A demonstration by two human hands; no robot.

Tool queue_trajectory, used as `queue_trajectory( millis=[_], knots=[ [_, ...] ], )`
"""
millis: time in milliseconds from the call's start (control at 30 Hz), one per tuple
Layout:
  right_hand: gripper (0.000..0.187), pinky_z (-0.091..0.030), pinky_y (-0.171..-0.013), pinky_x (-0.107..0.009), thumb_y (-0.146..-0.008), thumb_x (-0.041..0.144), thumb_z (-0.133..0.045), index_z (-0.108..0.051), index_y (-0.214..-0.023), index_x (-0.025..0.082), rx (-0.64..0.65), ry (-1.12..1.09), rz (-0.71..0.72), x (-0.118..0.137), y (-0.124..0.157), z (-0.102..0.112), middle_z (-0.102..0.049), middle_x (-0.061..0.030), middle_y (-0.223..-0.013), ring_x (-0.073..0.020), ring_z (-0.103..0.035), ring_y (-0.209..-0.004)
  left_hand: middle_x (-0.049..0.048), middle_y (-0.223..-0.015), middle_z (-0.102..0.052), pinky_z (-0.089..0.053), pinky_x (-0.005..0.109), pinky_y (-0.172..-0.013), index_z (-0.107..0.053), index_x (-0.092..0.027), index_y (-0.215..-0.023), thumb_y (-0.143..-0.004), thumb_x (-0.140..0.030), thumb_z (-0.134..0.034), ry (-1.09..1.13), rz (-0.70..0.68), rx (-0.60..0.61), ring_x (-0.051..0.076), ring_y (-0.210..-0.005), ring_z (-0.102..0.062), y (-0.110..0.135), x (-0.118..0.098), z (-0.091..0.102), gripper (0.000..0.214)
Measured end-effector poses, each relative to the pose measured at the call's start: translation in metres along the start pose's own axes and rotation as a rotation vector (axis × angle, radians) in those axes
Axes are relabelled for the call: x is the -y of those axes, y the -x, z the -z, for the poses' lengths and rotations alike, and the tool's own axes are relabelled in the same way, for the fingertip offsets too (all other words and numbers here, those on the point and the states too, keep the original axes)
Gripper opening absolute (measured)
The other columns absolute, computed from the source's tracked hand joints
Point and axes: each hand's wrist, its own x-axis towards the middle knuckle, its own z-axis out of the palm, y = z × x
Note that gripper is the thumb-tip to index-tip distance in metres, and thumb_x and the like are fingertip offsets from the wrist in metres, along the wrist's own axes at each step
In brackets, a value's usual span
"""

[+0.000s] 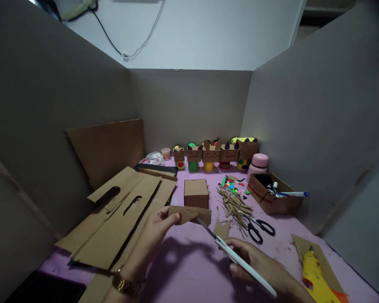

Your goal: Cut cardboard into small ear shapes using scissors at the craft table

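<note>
My left hand (160,229) pinches the left end of a brown cardboard strip (189,213) between thumb and fingers. In my right hand (251,261) is a pair of scissors (236,254) with white handles, seen nearly edge-on. Their dark blades point up and left, with the tips at the middle of the strip; whether they cut into it I cannot tell. Just behind the strip stands a small closed cardboard box (196,188). A cardboard scrap (221,229) lies on the purple tabletop beyond my right hand.
Large cardboard sheets (120,223) cover the left side. To the right lie thin cardboard strips (235,206), black-handled scissors (260,229), an open box (276,206) with pens and a yellow glue gun (317,275). Box-headed figures (211,155) and a pink bottle (258,163) stand behind.
</note>
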Motion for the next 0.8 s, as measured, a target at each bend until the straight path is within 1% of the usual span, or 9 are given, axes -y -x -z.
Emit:
queue_trajectory(
  millis=[67, 200, 367, 500, 667, 800],
  knots=[
    [0.041, -0.022, -0.041, -0.021, -0.078, 0.043, -0.066, -0.056, -0.111, 0.02, 0.001, -0.001, 0.011, 0.0, 0.0, -0.001, -0.043, 0.0055, -0.066, -0.0062, -0.03, -0.048, 0.0024, -0.052, -0.064, -0.042, 0.027, -0.059, -0.075, -0.017, -0.067, -0.06, -0.027, -0.07, -0.008, -0.009, 0.041, 0.02, -0.061, -0.056, 0.002, 0.0, -0.002, 0.013],
    [0.045, -0.021, -0.042, -0.023, -0.077, 0.045, -0.066, -0.056, -0.113, 0.019, 0.007, -0.013, 0.021, 0.0, 0.0, -0.001, -0.042, 0.0053, -0.066, -0.0071, -0.029, -0.049, 0.0051, -0.064, -0.07, -0.042, 0.027, -0.064, -0.076, -0.015, -0.073, -0.062, -0.025, -0.07, 0.012, -0.007, 0.129, 0.02, -0.065, -0.058, 0.003, 0.003, -0.004, 0.016],
    [0.049, -0.021, -0.044, -0.023, -0.076, 0.05, -0.066, -0.056, -0.111, 0.018, 0.013, 0.005, -0.004, 0.003, -0.001, -0.002, -0.041, 0.0059, -0.065, -0.0076, -0.028, -0.051, 0.0058, -0.069, -0.072, -0.043, 0.029, -0.069, -0.076, -0.015, -0.076, -0.063, -0.025, -0.07, 0.024, 0.049, 0.216, 0.02, -0.068, -0.06, 0.004, 0.007, -0.005, 0.017],
    [0.052, -0.021, -0.043, -0.022, -0.075, 0.054, -0.067, -0.055, -0.11, 0.018, 0.027, -0.01, -0.017, 0.004, -0.001, -0.004, -0.04, 0.0063, -0.065, -0.0073, -0.028, -0.051, 0.0058, -0.07, -0.072, -0.044, 0.03, -0.07, -0.075, -0.015, -0.075, -0.062, -0.026, -0.072, 0.034, 0.074, 0.261, 0.021, -0.069, -0.061, 0.007, 0.005, -0.008, 0.018],
    [0.051, -0.025, -0.046, -0.023, -0.076, 0.053, -0.064, -0.056, -0.112, 0.018, -0.005, 0.069, 0.005, 0.003, -0.001, -0.004, -0.043, 0.0039, -0.07, -0.0093, -0.031, -0.054, 0.0055, -0.068, -0.071, -0.043, 0.029, -0.067, -0.075, -0.014, -0.069, -0.062, -0.026, -0.072, 0.033, 0.077, 0.26, 0.019, -0.064, -0.059, 0.01, 0.003, -0.012, 0.014],
    [0.048, -0.035, -0.058, -0.028, -0.073, 0.049, -0.066, -0.061, -0.111, 0.02, -0.077, 0.133, 0.065, 0.0, -0.003, -0.006, -0.051, -0.0004, -0.077, -0.0153, -0.042, -0.065, 0.0056, -0.067, -0.071, -0.043, 0.03, -0.069, -0.075, -0.014, -0.073, -0.063, -0.025, -0.072, 0.03, 0.083, 0.276, 0.02, -0.066, -0.06, 0.009, 0.004, -0.01, 0.015]
  ],
)
